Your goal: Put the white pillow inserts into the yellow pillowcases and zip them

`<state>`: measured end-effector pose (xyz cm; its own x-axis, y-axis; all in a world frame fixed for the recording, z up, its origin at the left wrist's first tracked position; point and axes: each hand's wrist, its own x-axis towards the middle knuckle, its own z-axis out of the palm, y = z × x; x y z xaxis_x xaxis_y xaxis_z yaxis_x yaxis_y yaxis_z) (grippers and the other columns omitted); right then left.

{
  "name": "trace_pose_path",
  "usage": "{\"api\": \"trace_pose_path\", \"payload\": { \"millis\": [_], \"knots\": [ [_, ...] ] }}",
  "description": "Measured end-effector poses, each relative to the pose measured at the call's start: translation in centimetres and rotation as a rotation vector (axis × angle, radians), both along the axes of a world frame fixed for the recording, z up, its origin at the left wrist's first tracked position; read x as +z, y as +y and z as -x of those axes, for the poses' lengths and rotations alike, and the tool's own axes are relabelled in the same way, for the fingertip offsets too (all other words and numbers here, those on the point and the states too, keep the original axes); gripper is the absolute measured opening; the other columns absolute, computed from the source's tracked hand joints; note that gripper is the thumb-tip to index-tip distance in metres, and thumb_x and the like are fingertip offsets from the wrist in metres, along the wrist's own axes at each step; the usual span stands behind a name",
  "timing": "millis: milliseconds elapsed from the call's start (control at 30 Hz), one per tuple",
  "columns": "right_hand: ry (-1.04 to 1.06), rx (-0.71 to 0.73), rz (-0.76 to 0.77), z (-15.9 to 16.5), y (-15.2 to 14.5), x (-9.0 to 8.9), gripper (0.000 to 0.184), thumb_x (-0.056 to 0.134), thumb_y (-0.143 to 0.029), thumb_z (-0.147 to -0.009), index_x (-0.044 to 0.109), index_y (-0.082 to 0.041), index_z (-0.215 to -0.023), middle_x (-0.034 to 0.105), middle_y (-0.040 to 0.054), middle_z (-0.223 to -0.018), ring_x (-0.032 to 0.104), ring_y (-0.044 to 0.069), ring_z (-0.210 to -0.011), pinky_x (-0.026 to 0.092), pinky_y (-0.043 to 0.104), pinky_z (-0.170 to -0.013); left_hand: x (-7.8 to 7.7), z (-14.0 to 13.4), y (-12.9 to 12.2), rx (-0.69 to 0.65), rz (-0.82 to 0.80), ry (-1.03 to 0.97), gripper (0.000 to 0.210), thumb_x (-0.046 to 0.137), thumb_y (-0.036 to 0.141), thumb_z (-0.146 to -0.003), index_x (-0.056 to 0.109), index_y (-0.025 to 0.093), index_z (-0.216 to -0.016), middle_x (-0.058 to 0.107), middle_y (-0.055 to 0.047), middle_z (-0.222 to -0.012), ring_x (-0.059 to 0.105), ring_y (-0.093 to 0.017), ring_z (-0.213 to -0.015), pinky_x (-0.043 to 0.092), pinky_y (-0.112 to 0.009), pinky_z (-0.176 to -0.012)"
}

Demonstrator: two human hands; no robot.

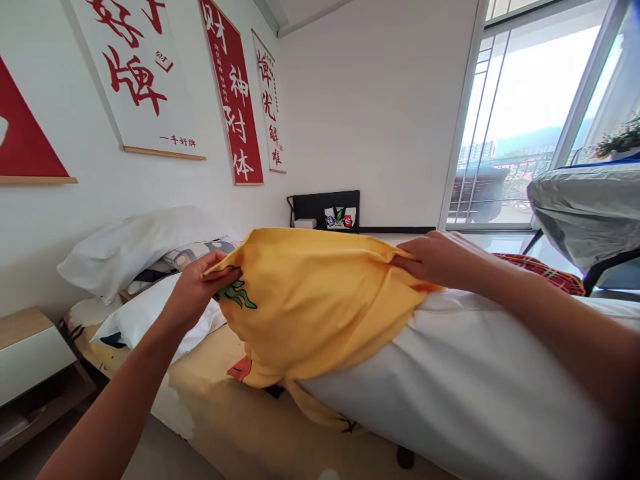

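Yellow pillowcase [310, 300] pinched in my left hand [197, 290] and right hand [433, 260], half drawn over the white pillow [450, 373]; the rest is bare

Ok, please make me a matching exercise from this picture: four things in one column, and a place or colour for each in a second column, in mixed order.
Things:
1. yellow cover
2. left hand
3. white pillows
4. red scroll

Places or colours:
A. hangs on the wall
B. lie at the head of the bed, by the wall
C. pulled over the end of a white insert
D. grips the cover's edge near a green print

Pairs: 1-C, 2-D, 3-B, 4-A
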<state>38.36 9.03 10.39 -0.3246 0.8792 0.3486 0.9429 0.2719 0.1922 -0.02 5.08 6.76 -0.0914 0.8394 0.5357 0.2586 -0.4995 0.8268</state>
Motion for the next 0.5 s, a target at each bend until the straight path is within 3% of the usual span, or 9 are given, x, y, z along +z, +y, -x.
{"api": "trace_pose_path", "payload": {
  "millis": [67,200,300,367,500],
  "knots": [
    [-0.054,-0.06,-0.176,-0.5,-0.3,0.4,0.044,0.027,-0.049,-0.09,0.049,-0.022,-0.064,0.055,0.0057,-0.06,0.049,0.019,-0.061,0.025,0.03,-0.06,0.0,-0.5,-0.3,0.122,-0.124,0.094,0.027,0.077,0.034,-0.066,0.06,0.019,-0.079,0.059,0.002,-0.068,0.053,-0.012,-0.062,0.04,-0.02,-0.053],
    [-0.034,-0.025,-0.49,-1.4,-1.7,1.4,0.046,0.023,-0.047,-0.093,0.037,-0.02,-0.058,0.054,0.0058,-0.059,0.037,0.015,-0.057,0.025,0.03,-0.063,0.4,-1.0,-0.2,0.358,-0.375,0.279,0.02,0.066,0.038,-0.077,0.059,0.02,-0.083,0.059,0.002,-0.069,0.051,-0.011,-0.063,0.039,-0.021,-0.057],
    [0.148,-0.08,-0.547,-1.6,-2.2,1.3,0.052,0.027,-0.058,-0.09,0.028,-0.02,-0.054,0.049,0.0052,-0.056,0.032,0.014,-0.058,0.027,0.031,-0.064,0.7,-1.1,0.6,0.444,-0.437,0.353,0.016,0.062,0.036,-0.08,0.061,0.021,-0.085,0.06,0.003,-0.068,0.05,-0.012,-0.063,0.037,-0.021,-0.058],
    [0.251,-0.063,-0.417,-1.7,-2.1,0.6,0.056,0.031,-0.064,-0.086,0.03,-0.02,-0.052,0.045,0.0037,-0.054,0.035,0.015,-0.059,0.028,0.03,-0.062,0.6,-1.1,1.4,0.44,-0.427,0.349,0.015,0.06,0.035,-0.081,0.061,0.021,-0.085,0.06,0.002,-0.067,0.05,-0.012,-0.063,0.037,-0.022,-0.057],
    [0.343,0.126,0.225,-3.0,-1.4,-0.9,0.053,0.046,-0.07,-0.077,0.053,-0.019,-0.061,0.051,0.001,-0.06,0.044,0.014,-0.057,0.031,0.027,-0.053,-0.1,-0.8,2.5,0.333,-0.353,0.238,0.02,0.061,0.039,-0.081,0.061,0.02,-0.077,0.058,0.002,-0.065,0.05,-0.012,-0.063,0.038,-0.021,-0.056]
  ]
}}
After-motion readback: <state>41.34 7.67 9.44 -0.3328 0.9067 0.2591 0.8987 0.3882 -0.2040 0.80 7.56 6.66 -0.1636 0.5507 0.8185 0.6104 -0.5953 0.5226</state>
